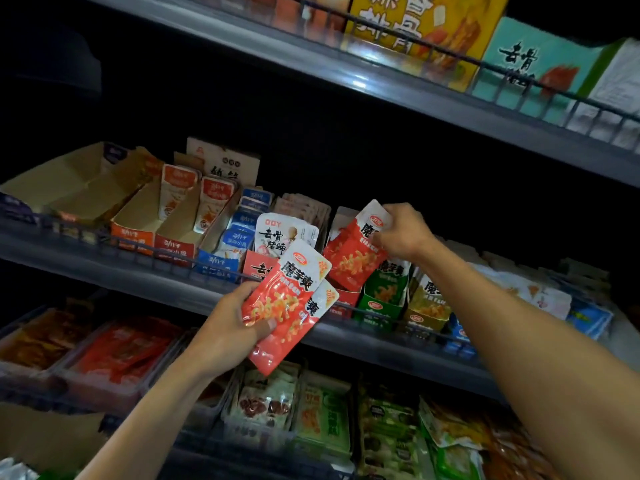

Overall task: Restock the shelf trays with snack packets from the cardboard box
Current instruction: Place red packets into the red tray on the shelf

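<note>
At the middle shelf (194, 292) of a dim store display, I see the right hand (403, 233) pinching the top of a red snack packet (353, 258), which tilts over the red tray (346, 299) at the shelf's front rail. The packet's lower end sits in or just above that tray; I cannot tell whether it rests on anything. The left hand (232, 323) grips a small fan of spare red packets (287, 303), at least two, held in front of the shelf's front edge, just left of the tray.

The red tray looks close to bare apart from the packet going in, so I judge this refill only begun. Beside it, toward the shelf's right end, the green tray (381, 296) and yellow tray (427, 306) already hold upright packets. Toward the left end, the orange trays (135, 230) hold only a few packets at the back, and the brown cardboard trays (69, 185) by the far left corner appear nearly empty; those seem left to do. The cardboard box itself is not in view. The upper and lower shelves look well stocked.
</note>
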A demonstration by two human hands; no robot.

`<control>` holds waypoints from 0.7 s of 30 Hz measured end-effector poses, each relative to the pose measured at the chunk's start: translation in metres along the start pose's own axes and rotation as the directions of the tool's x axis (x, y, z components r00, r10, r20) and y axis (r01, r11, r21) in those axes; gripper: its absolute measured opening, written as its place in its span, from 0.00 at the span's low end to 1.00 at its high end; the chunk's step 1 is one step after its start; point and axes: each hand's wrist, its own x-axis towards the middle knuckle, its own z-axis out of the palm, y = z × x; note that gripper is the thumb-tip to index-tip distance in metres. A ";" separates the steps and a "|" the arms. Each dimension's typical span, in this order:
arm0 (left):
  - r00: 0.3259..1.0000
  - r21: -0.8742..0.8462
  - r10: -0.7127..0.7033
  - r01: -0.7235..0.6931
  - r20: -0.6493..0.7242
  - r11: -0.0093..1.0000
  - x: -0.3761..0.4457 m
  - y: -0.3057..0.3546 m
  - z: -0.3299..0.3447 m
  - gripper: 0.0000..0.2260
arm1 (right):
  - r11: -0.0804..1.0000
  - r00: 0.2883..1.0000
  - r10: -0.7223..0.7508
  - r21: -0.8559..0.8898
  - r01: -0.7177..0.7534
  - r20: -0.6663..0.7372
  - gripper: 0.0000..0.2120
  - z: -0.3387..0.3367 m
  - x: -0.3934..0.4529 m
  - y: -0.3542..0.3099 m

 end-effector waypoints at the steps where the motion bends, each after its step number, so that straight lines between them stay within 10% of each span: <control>1: 1.000 0.008 -0.012 0.012 -0.010 1.000 0.001 -0.003 -0.003 0.19 | 0.999 0.999 0.006 -0.038 -0.004 0.035 0.11 0.001 0.005 -0.001; 10: 0.999 0.001 -0.033 0.033 -0.015 0.999 0.006 -0.010 -0.001 0.17 | 0.967 0.977 0.026 -0.254 0.029 0.211 0.11 0.015 0.033 -0.002; 21: 0.998 -0.030 -0.055 0.057 0.042 0.998 0.010 -0.014 0.016 0.15 | 0.910 0.994 -0.065 -0.404 0.093 0.084 0.23 0.047 0.045 0.011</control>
